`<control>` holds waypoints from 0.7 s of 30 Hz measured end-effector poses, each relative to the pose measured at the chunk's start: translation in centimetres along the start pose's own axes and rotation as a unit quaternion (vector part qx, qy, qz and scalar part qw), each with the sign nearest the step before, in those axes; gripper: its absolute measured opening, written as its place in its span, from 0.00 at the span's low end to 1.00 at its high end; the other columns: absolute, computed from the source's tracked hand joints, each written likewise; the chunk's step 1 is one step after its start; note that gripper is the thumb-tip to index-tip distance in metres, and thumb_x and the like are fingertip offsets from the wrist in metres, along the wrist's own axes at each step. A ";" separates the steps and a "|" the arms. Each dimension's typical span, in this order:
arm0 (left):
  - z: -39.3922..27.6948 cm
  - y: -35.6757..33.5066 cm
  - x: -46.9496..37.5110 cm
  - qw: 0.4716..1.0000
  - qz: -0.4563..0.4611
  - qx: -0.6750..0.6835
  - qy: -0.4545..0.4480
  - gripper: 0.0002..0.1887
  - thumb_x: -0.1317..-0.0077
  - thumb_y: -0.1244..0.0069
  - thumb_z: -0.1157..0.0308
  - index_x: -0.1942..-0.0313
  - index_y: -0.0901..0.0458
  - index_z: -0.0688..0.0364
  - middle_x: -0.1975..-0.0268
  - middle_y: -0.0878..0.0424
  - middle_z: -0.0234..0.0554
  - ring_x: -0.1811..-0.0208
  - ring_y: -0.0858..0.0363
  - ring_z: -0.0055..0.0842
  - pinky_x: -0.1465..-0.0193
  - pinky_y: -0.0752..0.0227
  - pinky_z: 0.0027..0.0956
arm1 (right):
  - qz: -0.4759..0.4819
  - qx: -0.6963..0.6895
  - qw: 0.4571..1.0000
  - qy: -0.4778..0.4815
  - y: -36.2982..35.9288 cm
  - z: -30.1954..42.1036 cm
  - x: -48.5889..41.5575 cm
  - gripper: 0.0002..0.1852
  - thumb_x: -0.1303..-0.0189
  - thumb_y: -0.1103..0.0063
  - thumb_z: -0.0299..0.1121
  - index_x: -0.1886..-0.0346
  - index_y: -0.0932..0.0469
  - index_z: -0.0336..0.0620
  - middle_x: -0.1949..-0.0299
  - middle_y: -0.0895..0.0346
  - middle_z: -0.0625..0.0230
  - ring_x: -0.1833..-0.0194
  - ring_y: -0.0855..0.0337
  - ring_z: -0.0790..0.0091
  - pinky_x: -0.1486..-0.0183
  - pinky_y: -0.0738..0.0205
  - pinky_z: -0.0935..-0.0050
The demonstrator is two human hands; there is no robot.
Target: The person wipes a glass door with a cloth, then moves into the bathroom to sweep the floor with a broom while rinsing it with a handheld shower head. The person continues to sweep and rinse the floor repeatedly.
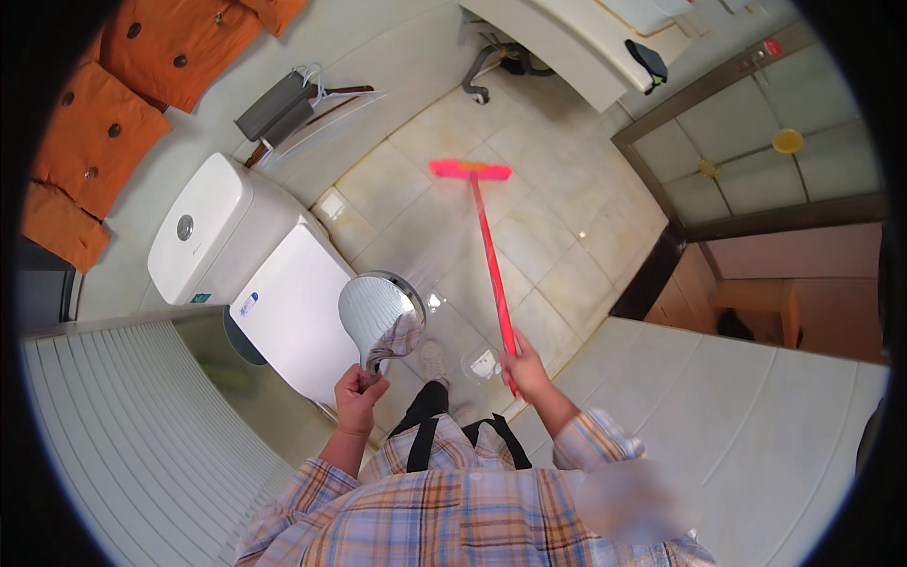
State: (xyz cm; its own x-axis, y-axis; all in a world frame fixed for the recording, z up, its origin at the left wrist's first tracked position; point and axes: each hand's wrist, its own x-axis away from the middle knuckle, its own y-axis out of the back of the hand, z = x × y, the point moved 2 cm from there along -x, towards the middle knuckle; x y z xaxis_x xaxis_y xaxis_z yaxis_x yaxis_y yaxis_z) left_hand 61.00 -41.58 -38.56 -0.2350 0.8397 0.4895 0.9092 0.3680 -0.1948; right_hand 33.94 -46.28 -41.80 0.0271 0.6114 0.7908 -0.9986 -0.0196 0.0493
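My left hand [360,398] grips the handle of a round, chrome-faced shower head [379,308], which is held beside the toilet's closed lid. Faint streaks of water spray run from the shower head toward the tiled floor [397,177]. My right hand [523,372] is closed around the red pole of a floor brush [493,273]. The brush's pink head [470,170] rests on or just over the tiles, away from me. Whether its bristles touch the floor cannot be told.
The white toilet [297,312] stands at left, below orange hanging cloth organizers [152,64]. A grey drain hose [476,74] hangs under the vanity [567,42]. At right are a glass-paned door [751,156] and a dark threshold [648,273]. Ribbed panelling [156,425] is at lower left.
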 end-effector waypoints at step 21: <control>2.2 -1.6 7.1 0.979 0.180 -0.054 -0.081 0.16 0.51 0.45 0.72 0.82 0.40 0.56 0.82 0.42 0.20 0.81 0.48 0.09 0.79 0.53 0.17 | 0.002 -0.108 0.994 -0.006 1.7 -18.2 19.2 0.32 0.47 0.54 0.23 0.38 0.51 0.53 0.86 0.39 0.72 0.89 0.41 0.80 0.90 0.45 0.81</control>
State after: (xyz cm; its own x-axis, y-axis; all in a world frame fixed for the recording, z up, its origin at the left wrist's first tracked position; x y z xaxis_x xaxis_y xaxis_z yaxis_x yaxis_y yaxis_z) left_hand 57.09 -35.30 -36.63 0.0630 0.9629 0.2624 0.9720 0.0004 -0.2348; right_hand 31.92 -20.17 -37.64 0.0218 0.6018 0.7984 -0.9851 0.1493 -0.0857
